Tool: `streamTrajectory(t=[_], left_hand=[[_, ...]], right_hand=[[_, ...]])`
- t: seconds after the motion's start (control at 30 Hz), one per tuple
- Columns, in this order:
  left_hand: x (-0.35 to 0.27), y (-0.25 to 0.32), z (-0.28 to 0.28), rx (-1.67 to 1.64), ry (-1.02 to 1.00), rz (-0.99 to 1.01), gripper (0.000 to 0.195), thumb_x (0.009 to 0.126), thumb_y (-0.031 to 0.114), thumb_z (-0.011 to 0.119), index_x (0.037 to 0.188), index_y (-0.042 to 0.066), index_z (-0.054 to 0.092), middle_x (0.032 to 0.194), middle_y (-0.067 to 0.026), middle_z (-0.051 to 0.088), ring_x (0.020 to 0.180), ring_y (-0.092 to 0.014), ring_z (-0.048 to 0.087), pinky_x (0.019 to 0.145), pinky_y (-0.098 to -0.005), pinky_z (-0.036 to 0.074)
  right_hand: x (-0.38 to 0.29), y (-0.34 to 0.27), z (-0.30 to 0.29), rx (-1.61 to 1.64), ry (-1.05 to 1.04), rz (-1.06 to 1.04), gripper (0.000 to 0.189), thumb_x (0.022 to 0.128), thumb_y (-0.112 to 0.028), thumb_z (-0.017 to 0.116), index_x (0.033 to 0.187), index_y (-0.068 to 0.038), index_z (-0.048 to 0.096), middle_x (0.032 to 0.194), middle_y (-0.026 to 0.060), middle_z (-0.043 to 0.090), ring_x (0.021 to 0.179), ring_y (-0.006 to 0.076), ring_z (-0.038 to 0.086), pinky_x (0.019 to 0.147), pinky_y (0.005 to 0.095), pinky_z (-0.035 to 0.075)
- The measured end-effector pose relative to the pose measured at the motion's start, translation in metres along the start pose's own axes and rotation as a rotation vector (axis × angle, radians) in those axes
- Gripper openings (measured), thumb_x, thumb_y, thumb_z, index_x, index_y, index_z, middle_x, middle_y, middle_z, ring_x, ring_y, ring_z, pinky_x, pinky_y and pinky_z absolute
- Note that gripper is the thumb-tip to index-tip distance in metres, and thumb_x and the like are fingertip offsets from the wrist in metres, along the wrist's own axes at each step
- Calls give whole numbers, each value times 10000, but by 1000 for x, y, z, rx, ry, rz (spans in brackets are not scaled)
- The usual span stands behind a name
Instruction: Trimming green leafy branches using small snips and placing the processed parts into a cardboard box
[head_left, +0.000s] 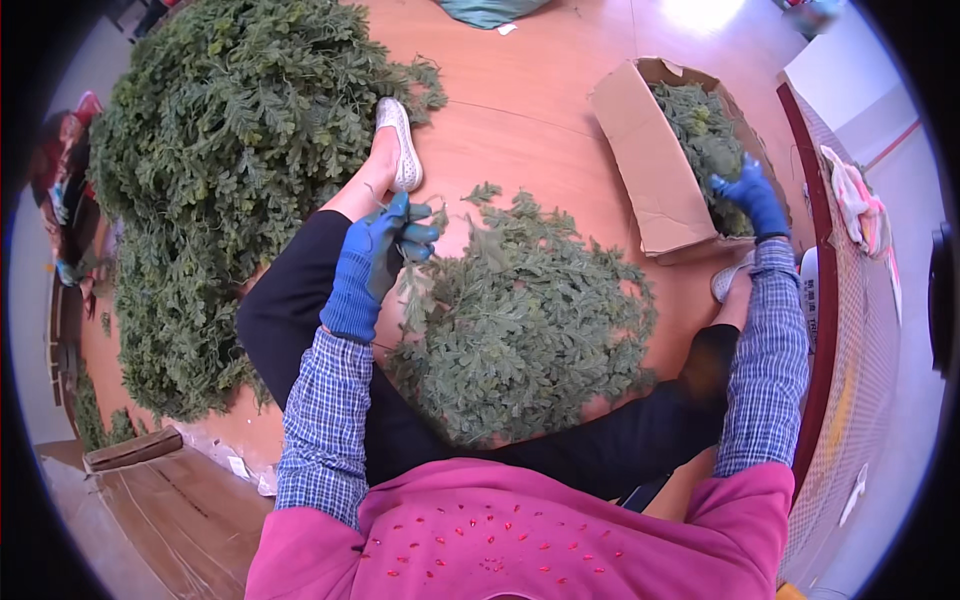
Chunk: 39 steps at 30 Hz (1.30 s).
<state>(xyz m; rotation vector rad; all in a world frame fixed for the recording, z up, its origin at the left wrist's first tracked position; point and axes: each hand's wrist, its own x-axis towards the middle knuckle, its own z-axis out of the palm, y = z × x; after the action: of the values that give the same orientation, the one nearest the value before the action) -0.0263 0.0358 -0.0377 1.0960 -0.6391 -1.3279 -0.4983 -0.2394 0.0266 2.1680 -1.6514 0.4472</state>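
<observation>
My left hand (382, 251), in a blue glove with a darker coated palm, is raised at the left of a low heap of green artificial foliage sprigs (525, 330) between my legs. Its fingers are curled around the thin stems of a foliage sprig (415, 292), whose leaves hang below them. On the right, my right hand (754, 196), in a matching glove, reaches over an open cardboard box (660, 172). Its fingers are spread and appear to hold nothing. More green sprigs (697, 124) lie inside the box, right under that hand, slightly blurred.
A tall mound of the same foliage (232, 150) rises at the left, beside my left shoe (399, 142). Flattened cardboard (172, 517) lies at lower left. A mesh panel with a dark red edge (821, 300) runs along the right, a cloth (859, 199) hanging on it.
</observation>
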Motion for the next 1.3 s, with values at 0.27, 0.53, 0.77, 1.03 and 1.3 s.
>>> streamTrajectory(t=[0.27, 0.53, 0.77, 1.03, 1.3], left_hand=[[-10, -3, 14, 66, 4, -101, 435, 996, 344, 520, 1085, -71, 611, 770, -114, 693, 592, -170, 625, 588, -265, 510], [-17, -39, 73, -13, 73, 16, 393, 1000, 348, 522, 1067, -21, 642, 762, -86, 664, 594, -135, 606, 550, -256, 507], [-40, -62, 46, -38, 359, 65, 329, 1004, 286, 525, 1040, -18, 645, 678, -45, 621, 555, -124, 577, 554, -275, 524], [-106, 113, -54, -185, 416, 899, 456, 965, 380, 574, 1071, -63, 603, 766, -105, 668, 678, -209, 656, 628, -330, 552], [-280, 11, -201, 395, 390, 229, 246, 877, 192, 660, 981, -31, 676, 910, -100, 692, 818, -182, 670, 762, -333, 541]], right_hand=[[-21, -69, -5, 759, 66, -104, 562, 829, -292, 729, 1276, 2, 557, 1277, 193, 599, 1130, 289, 611, 941, 383, 487], [-185, -314, -15, 2050, -893, -118, 753, 762, -192, 803, 1383, -1, 422, 1359, 166, 507, 1233, 215, 504, 1050, 370, 407], [-218, -327, -53, 1486, -1217, 247, 421, 848, -200, 685, 1228, -62, 566, 774, 112, 698, 585, 297, 631, 577, 410, 529], [-222, -273, -79, 850, -42, -98, 600, 834, -297, 659, 1368, -81, 493, 920, 190, 675, 756, 392, 653, 732, 505, 510], [-213, -228, -6, 836, -168, -207, 515, 859, -148, 676, 1323, 10, 518, 1377, 203, 519, 1273, 346, 499, 1066, 388, 380]])
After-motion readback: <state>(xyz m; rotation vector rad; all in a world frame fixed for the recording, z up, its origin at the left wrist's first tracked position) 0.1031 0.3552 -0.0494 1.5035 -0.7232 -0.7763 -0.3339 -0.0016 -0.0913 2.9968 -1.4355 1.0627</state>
